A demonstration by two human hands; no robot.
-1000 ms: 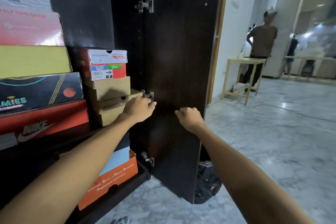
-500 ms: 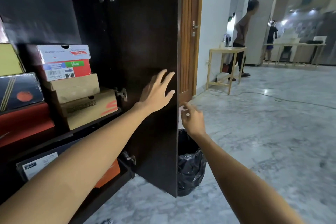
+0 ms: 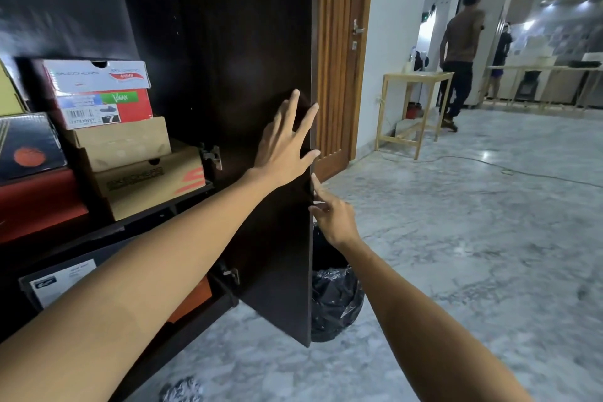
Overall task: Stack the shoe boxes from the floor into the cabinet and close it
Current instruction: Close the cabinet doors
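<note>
There is a single view, worn on the person's head, looking forward and slightly down along both outstretched arms. It sits close to the open cabinet door [image 3: 261, 81], whose dark inner face fills the middle of the picture, with the shelves of shoe boxes [image 3: 124, 153] at the left edge. To the right it looks far across the marble floor [image 3: 473, 238] (the wide lens bends the edges).

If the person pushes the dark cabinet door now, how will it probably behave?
The cabinet door looks like a stiff flat panel, so it should not bend. Held by metal hinges, it will likely swing, not slide. The left hand lies flat on its glossy face and might slip.
</note>
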